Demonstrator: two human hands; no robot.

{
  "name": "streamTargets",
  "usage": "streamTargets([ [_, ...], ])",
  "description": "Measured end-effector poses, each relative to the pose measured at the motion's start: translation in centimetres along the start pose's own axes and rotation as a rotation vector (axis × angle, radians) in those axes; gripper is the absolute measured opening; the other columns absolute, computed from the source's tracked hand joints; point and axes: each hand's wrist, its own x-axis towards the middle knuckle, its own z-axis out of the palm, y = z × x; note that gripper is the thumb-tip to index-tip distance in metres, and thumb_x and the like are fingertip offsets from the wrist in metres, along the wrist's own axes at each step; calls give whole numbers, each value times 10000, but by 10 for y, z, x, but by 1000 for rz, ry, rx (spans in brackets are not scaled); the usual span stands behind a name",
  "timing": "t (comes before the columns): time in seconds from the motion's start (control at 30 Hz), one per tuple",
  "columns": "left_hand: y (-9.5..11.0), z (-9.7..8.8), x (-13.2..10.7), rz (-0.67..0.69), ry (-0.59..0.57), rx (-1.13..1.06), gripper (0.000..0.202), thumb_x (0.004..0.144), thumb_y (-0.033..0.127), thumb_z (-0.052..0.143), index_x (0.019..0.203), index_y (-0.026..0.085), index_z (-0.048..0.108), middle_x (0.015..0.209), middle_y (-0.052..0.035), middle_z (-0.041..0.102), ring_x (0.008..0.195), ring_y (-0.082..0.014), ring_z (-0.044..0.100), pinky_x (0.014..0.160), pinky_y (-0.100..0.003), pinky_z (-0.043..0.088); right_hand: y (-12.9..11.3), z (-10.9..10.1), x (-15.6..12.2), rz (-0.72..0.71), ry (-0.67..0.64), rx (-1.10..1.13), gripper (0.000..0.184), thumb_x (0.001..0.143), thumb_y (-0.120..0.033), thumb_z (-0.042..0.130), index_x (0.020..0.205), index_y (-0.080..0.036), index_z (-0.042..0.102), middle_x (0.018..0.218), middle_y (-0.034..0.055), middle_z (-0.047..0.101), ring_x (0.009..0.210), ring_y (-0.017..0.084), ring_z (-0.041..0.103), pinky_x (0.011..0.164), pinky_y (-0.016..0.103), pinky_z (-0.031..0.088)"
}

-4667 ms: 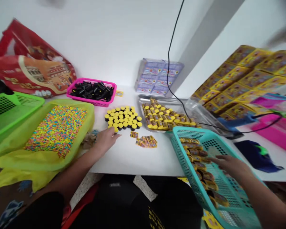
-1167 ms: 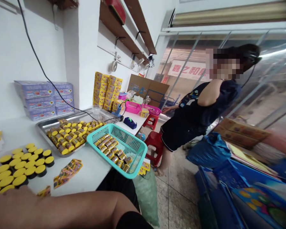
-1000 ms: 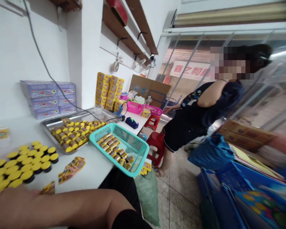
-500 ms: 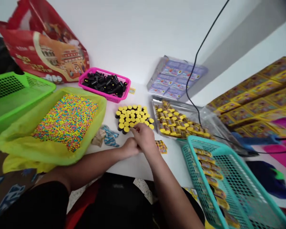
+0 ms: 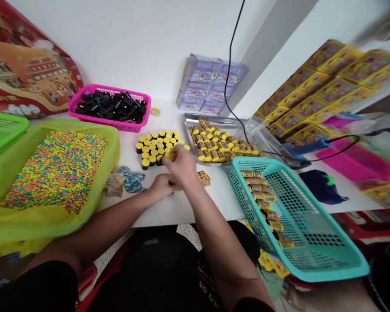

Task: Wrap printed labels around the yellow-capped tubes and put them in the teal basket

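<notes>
Several short black containers with yellow tops (image 5: 153, 151) stand in a cluster on the white table. My right hand (image 5: 183, 167) is at the cluster's near right edge, its fingers closed on a yellow-topped container (image 5: 170, 156), partly hidden. Just nearer to me, my left hand (image 5: 162, 186) is closed in front of the cluster; a small dark and yellow item shows at its fingertips, too hidden to name. Right beside my right hand lie small printed yellow stickers (image 5: 204, 178). A steel tray (image 5: 211, 163) behind holds wrapped yellow containers.
Left is a yellow-lined tub (image 5: 112, 147) of coloured candy beads, with a crumpled cloth (image 5: 133, 180) beside it. Behind stands a pink basket (image 5: 112, 124) of black containers. A teal basket (image 5: 325, 273) sits right, under a hanging black cable (image 5: 227, 82). Another person's arm (image 5: 328, 299) shows lower right.
The view has swung to the right, so the table's things appear further left. My right hand has moved slightly rightward along the cluster's edge and away from my left hand.
</notes>
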Motion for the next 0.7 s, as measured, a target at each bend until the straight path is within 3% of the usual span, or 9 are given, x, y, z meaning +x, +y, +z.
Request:
streamTargets([
  [0.07, 6, -2, -4, -14, -42, 37, 309, 701, 300, 782, 616, 164, 518, 492, 50, 514, 440, -91, 491, 429, -209, 366, 24, -23, -8, 84, 74, 267, 221, 677, -335, 666, 812, -192, 564, 654, -16, 567, 597, 141, 534, 586, 276, 418],
  [0.13, 13, -4, -7, 0, -55, 47, 324, 688, 351, 785, 627, 161, 530, 501, 43, 537, 427, -89, 503, 417, -202, 375, 47, -37, -19, 185, 2, 524, 243, 645, -369, 679, 753, -205, 537, 585, -43, 519, 498, 110, 464, 507, 262, 375],
  [0.23, 20, -5, -8, 17, -69, 40, 325, 670, 378, 795, 649, 152, 562, 536, 28, 572, 448, -87, 529, 431, -198, 414, 71, -42, -37, 280, -131, 767, 246, 635, -378, 684, 725, -209, 530, 548, -49, 526, 434, 91, 430, 447, 247, 329],
  [0.4, 22, -5, -7, 11, -79, 47, 347, 649, 401, 810, 644, 148, 571, 547, 11, 596, 473, -103, 567, 446, -212, 461, 85, -35, -48, 304, -129, 857, 227, 630, -348, 698, 722, -204, 550, 533, -51, 542, 426, 82, 442, 430, 226, 320],
  [0.6, 23, -9, -5, 21, -112, 49, 336, 661, 394, 807, 660, 140, 586, 549, 9, 605, 468, -94, 561, 456, -209, 467, 88, -34, -46, 341, -75, 837, 251, 596, -350, 711, 711, -198, 546, 527, -51, 541, 433, 87, 446, 419, 224, 325],
  [0.7, 26, -9, -5, 1, -132, 33, 323, 640, 372, 818, 680, 134, 603, 580, 11, 614, 486, -90, 564, 473, -213, 479, 86, -33, -47, 308, -115, 837, 232, 609, -341, 707, 707, -195, 556, 539, -45, 554, 438, 85, 448, 424, 223, 324],
])
